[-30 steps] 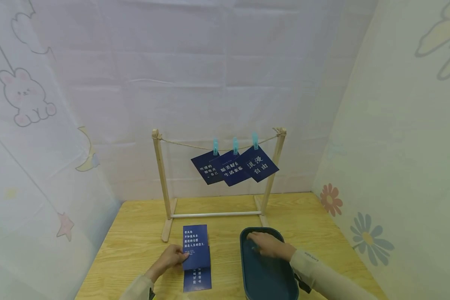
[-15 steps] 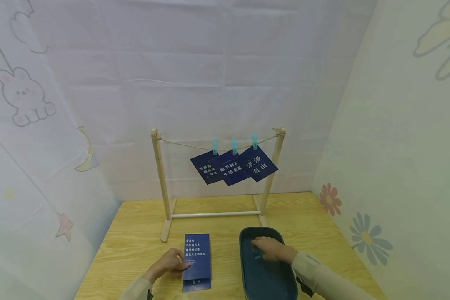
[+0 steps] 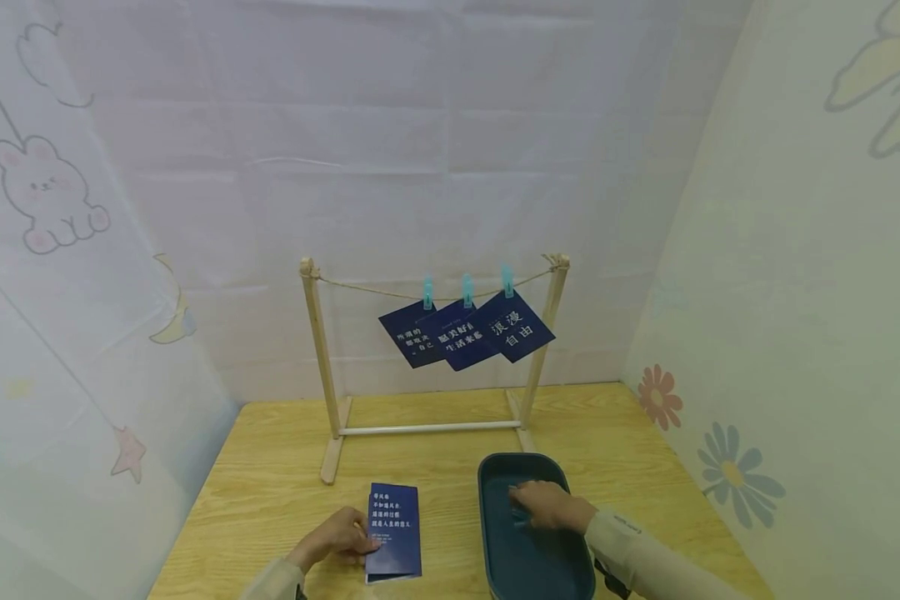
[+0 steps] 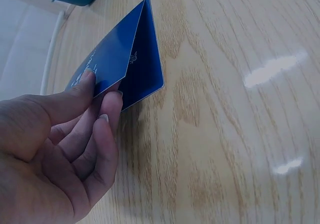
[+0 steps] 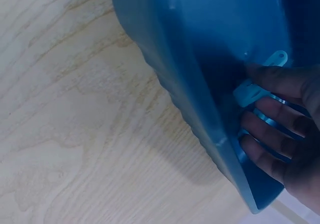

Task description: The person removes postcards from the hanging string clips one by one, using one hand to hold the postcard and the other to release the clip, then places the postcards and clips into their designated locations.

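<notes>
My left hand [image 3: 339,536] pinches the left edge of a dark blue card [image 3: 393,517] with white writing, thumb on top. In the left wrist view this card slants up over a second blue card [image 4: 148,59], with a narrow wedge between them. From above, the upper card covers nearly all of the lower one. My right hand [image 3: 547,505] reaches inside a dark teal tray [image 3: 483,533]. Its thumb and forefinger pinch a light blue clothespin [image 5: 250,93], and more light blue plastic [image 5: 265,118] shows under the other fingers.
Behind stands a wooden frame [image 3: 320,358] with a sagging string [image 3: 375,290]. Three light blue clothespins [image 3: 467,290] hold overlapping blue cards [image 3: 512,327] on it. A white crossbar [image 3: 431,429] runs low between its feet. Printed cloth walls [image 3: 382,125] surround the wooden table [image 3: 270,467].
My left hand has drawn the upper card toward me until it nearly covers the lower one. My right hand has shifted slightly nearer within the tray, its fingers closing on a clothespin.
</notes>
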Available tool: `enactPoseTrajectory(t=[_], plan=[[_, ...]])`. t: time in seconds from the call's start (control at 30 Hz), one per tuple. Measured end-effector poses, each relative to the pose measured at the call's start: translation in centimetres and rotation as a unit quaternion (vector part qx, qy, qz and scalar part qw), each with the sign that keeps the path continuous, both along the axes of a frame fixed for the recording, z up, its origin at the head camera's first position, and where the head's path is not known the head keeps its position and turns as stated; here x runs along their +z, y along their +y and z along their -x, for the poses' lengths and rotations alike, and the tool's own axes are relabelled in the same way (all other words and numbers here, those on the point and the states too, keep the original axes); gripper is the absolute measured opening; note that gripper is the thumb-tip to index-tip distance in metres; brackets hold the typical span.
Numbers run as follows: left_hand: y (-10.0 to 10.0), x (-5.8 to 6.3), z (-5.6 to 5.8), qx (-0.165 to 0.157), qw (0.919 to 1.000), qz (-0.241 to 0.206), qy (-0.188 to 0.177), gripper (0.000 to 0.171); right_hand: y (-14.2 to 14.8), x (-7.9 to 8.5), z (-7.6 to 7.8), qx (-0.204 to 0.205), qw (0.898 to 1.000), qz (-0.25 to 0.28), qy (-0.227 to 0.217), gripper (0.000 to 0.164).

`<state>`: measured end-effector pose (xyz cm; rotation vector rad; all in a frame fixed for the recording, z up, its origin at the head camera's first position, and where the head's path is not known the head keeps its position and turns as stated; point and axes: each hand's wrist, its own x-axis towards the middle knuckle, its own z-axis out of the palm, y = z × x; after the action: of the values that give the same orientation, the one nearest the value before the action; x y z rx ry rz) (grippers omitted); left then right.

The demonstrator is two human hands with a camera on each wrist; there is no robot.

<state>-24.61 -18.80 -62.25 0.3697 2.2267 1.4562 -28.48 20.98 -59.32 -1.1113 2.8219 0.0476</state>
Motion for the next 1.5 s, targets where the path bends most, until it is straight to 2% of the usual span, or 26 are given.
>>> enactPoseTrajectory(t=[0.23,0.5,0.7,0.93,1.1,1.33,1.5], plan=[[0.0,0.2,-0.3,0.004,0.9995,0.010,-0.029,0.022,0.2,-0.4,-0.4,-0.012,1.000,-0.023,-0.012,0.032],[-0.1,-0.2,-0.4,0.006,0.9984,0.001,-0.056,0.023,0.5,-0.6,-0.5,-0.014,0.999,-0.031,-0.011,0.046],[-0.2,-0.6,-0.3,0.010,0.9987,0.014,-0.047,0.023,0.5,-0.5,-0.6,-0.012,1.000,-0.023,-0.008,0.049],[-0.4,-1.1,-0.3,0.018,0.9990,0.022,-0.035,0.025,0.6,-0.8,-0.3,0.004,1.000,-0.001,0.009,0.035],[-0.2,-1.1,-0.3,0.027,0.9989,0.017,-0.035,0.024,0.7,-1.2,0.1,0.002,1.000,0.001,0.013,0.033],[0.0,-1.3,-0.4,0.040,0.9984,0.023,-0.034,0.021,1.0,-1.4,0.6,-0.013,1.000,-0.003,0.002,0.041],[-0.1,-1.5,-0.4,0.043,0.9986,0.014,-0.026,0.020,1.1,-1.2,0.9,-0.015,1.000,0.015,-0.012,0.038]])
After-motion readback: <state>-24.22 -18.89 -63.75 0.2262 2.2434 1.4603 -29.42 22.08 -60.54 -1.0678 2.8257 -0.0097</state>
